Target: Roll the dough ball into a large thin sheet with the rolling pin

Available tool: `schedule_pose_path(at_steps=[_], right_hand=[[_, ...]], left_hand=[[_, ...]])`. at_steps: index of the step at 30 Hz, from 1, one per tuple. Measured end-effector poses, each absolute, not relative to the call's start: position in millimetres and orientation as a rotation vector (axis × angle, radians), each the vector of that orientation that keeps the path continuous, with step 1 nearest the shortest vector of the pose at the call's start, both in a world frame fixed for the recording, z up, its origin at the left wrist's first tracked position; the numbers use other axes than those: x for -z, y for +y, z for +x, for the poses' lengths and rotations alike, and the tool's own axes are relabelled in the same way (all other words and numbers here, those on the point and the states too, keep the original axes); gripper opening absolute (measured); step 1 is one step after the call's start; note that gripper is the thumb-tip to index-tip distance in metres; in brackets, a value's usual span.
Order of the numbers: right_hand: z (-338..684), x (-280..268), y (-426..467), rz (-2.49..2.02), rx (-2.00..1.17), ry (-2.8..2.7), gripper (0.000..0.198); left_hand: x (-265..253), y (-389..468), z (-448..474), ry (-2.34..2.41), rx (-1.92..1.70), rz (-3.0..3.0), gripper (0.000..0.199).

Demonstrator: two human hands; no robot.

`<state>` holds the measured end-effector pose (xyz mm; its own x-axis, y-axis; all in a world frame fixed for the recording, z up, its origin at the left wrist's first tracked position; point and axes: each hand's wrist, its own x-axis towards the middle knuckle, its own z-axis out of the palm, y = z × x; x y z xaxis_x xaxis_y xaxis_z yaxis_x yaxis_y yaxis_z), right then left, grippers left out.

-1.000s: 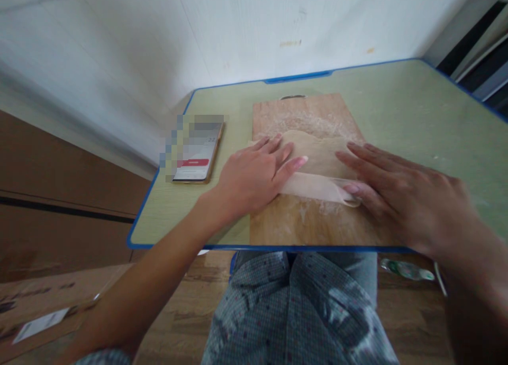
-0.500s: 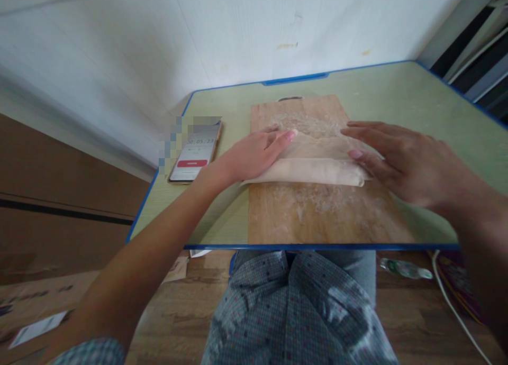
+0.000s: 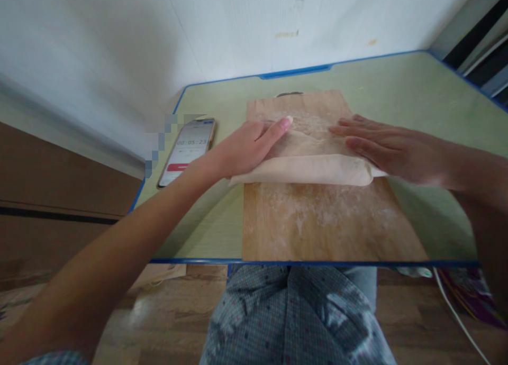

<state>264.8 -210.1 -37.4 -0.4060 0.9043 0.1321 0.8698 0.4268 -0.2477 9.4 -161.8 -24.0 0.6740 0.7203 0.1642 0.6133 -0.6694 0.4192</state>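
A pale sheet of dough (image 3: 309, 169), its near edge rolled into a thick fold, lies across a floured wooden cutting board (image 3: 333, 222). On the left end of the dough rests my left hand (image 3: 252, 145), thumb stretched out and apart; its other fingers are partly hidden. My right hand (image 3: 391, 148) lies flat over the right end, fingers extended, touching the dough sheet behind the fold. Neither hand is closed around anything. Dough overhangs the board slightly on the left.
A phone (image 3: 188, 143) showing a timer lies on the green table (image 3: 206, 222) left of the board, beside my left forearm. A white wall (image 3: 238, 32) stands behind the table. Flour dusts the board. On the floor at right runs a white cable (image 3: 456, 312).
My right hand has flattened and shifted slightly left over the dough. The left hand has moved a little, its thumb further from the fold. The view has shifted slightly.
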Motion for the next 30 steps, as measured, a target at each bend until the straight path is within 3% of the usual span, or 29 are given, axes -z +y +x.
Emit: schedule_pose_path(at_steps=[10,15,30], right_hand=[[263,41,-235,-1.436,-0.303,-2.410,0.058],[255,41,-253,-1.542,-0.108,-2.353,0.045],[240,42,-295,-1.462,0.244,-2.392,0.041]], left_hand=[[25,-179,3,1.057,-0.313,2.602,0.053],[22,-197,-1,1.169,-0.303,2.454,0.060],[14,-246,-3,1.230,-0.110,2.779,0.067]])
